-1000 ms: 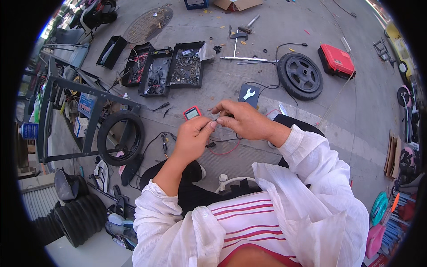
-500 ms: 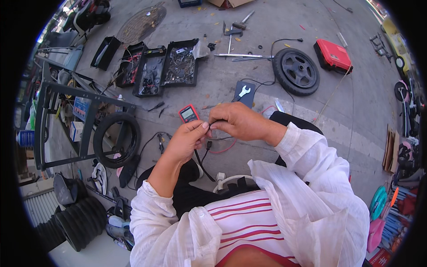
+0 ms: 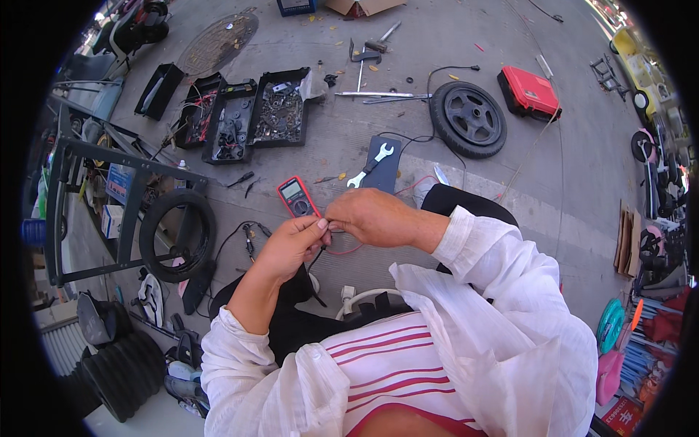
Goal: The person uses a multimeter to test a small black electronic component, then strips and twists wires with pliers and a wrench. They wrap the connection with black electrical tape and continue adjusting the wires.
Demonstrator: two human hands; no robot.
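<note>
My left hand (image 3: 293, 244) and my right hand (image 3: 373, 217) meet in front of me, thumbs and fingertips pinched together. Between them is the end of a black cable (image 3: 318, 261), which hangs down from under my left fingers. Its tip is hidden by the fingers. Just beyond my hands, a red multimeter (image 3: 298, 198) lies on the ground with its screen and dial facing up. A thin red lead (image 3: 348, 252) curves out below my right hand. Farther off, a double-ended open wrench (image 3: 384, 152) rests across a dark flat plate (image 3: 389, 178).
Black trays of small parts (image 3: 280, 109) stand at far left. A black wheel (image 3: 468, 119) and a red case (image 3: 529, 92) lie at far right. On the left are a dark metal frame (image 3: 124, 204) and a tire (image 3: 178, 237). A hammer (image 3: 378, 45) lies farther away.
My joined hands have come slightly nearer to me, uncovering more of the multimeter and the wrench's second end. The right hand has turned so its back faces up more. The whole view has shifted slightly.
</note>
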